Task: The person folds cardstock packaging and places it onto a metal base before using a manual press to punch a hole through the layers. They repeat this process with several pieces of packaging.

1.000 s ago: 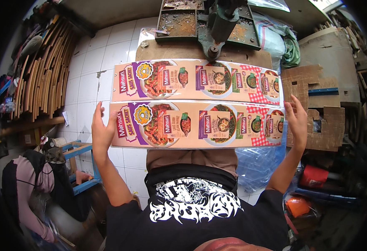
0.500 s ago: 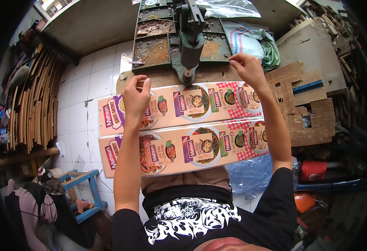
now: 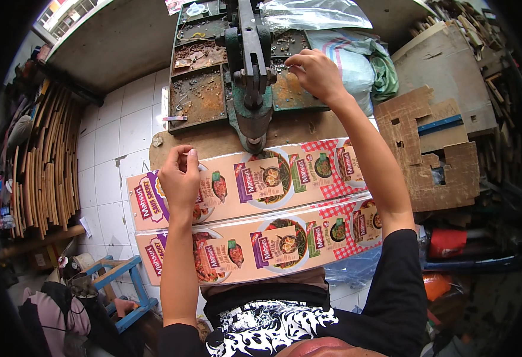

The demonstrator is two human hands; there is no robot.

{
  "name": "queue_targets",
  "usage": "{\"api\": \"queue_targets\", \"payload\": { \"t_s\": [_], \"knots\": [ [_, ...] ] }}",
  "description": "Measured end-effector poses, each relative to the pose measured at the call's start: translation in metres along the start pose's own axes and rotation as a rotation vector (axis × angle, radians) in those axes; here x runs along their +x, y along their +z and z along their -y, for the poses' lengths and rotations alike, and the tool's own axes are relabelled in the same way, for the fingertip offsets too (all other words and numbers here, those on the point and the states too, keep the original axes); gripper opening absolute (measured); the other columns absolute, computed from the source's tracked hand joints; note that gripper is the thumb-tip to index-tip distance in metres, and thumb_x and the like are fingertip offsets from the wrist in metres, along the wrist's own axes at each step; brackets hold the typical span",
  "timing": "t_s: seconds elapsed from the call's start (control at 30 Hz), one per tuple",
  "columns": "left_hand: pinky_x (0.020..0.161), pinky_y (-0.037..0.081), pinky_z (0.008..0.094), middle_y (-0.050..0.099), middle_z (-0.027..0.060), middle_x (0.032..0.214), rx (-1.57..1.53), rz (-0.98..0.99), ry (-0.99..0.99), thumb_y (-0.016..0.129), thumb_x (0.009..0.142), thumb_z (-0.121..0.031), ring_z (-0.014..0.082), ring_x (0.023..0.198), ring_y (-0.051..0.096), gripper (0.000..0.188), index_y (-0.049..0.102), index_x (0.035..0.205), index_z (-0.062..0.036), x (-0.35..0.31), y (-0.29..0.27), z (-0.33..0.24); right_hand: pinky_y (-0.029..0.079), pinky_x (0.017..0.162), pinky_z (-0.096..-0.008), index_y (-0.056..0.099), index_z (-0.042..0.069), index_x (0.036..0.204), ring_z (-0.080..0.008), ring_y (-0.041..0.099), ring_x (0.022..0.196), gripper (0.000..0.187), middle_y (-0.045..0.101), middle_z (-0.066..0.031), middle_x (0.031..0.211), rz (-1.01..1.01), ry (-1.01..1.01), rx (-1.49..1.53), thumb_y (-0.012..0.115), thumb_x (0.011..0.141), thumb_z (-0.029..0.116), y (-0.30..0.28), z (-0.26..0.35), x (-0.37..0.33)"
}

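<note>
Two long printed sheets lie one in front of the other under the press: a far sheet [image 3: 224, 205] and a near sheet [image 3: 246, 257], both peach with food pictures and a glossy surface. My left hand [image 3: 180, 177] is over the far sheet's upper left edge, fingers curled and thumb against them; what they hold, if anything, is hidden. My right hand [image 3: 315, 72] reaches over the right compartments of the green metal tray [image 3: 171, 89], fingertips pinched near small metal bits. Between my hands stands the dark green hand press [image 3: 252, 113], its tip just above the far sheet's edge.
Small metal parts and rust fill the tray's compartments. A white woven sack [image 3: 347, 62] lies right of it, beside cut brown boards [image 3: 418, 154]. Stacked boards [image 3: 46, 160] lean at the left, with a blue wooden frame [image 3: 133, 285] below. Clear plastic [image 3: 356, 268] lies under the sheets.
My right hand has moved left and away from me, from the tray's right corner to over its right compartments. The view has shifted, so the press and sheets appear lower and further left.
</note>
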State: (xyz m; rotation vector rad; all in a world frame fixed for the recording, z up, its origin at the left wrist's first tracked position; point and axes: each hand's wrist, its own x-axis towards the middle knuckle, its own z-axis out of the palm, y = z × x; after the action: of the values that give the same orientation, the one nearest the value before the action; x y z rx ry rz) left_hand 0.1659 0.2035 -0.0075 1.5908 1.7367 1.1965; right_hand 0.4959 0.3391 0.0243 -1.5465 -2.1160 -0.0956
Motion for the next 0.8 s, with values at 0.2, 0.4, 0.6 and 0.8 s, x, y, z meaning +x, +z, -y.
{"api": "queue_targets", "payload": {
  "t_s": [0.2, 0.4, 0.6, 0.8],
  "knots": [
    [0.056, 0.048, 0.0258, 0.067, 0.0057, 0.068, 0.015, 0.022, -0.012, 0.064, 0.089, -0.013, 0.0102, 0.060, 0.061, 0.015, 0.068, 0.092, 0.0004, 0.001, 0.002, 0.001, 0.051, 0.083, -0.0379, 0.074, 0.019, 0.099, -0.0262, 0.060, 0.097, 0.018, 0.065, -0.0047, 0.094, 0.082, -0.064, -0.118, 0.063, 0.085, 0.015, 0.010, -0.003, 0.008],
    [0.056, 0.048, 0.0258, 0.067, 0.0054, 0.068, 0.018, 0.028, -0.013, 0.064, 0.089, -0.014, 0.0105, 0.059, 0.062, 0.014, 0.068, 0.092, -0.0003, 0.001, 0.003, 0.000, 0.050, 0.086, -0.0378, 0.073, 0.021, 0.101, -0.0254, 0.059, 0.100, 0.023, 0.063, -0.0041, 0.099, 0.099, -0.023, -0.104, 0.059, 0.086, 0.009, 0.004, -0.007, 0.011],
    [0.055, 0.048, 0.0260, 0.067, 0.0054, 0.068, 0.029, 0.031, 0.021, 0.065, 0.089, -0.015, 0.0116, 0.058, 0.062, 0.014, 0.068, 0.091, -0.0015, -0.001, 0.004, 0.001, 0.050, 0.086, -0.0375, 0.071, 0.020, 0.101, -0.0251, 0.058, 0.101, 0.022, 0.063, -0.0033, 0.101, 0.063, -0.088, -0.147, 0.060, 0.086, 0.010, 0.010, -0.008, 0.013],
    [0.055, 0.049, 0.0266, 0.068, 0.0056, 0.068, 0.072, 0.070, 0.033, 0.066, 0.088, -0.014, 0.0117, 0.057, 0.062, 0.013, 0.068, 0.090, -0.0021, -0.004, 0.003, -0.009, 0.051, 0.082, -0.0383, 0.072, 0.019, 0.097, -0.0246, 0.060, 0.097, 0.015, 0.065, -0.0016, 0.096, 0.002, -0.044, -0.104, 0.064, 0.086, 0.016, 0.009, -0.008, 0.018]
  ]
}}
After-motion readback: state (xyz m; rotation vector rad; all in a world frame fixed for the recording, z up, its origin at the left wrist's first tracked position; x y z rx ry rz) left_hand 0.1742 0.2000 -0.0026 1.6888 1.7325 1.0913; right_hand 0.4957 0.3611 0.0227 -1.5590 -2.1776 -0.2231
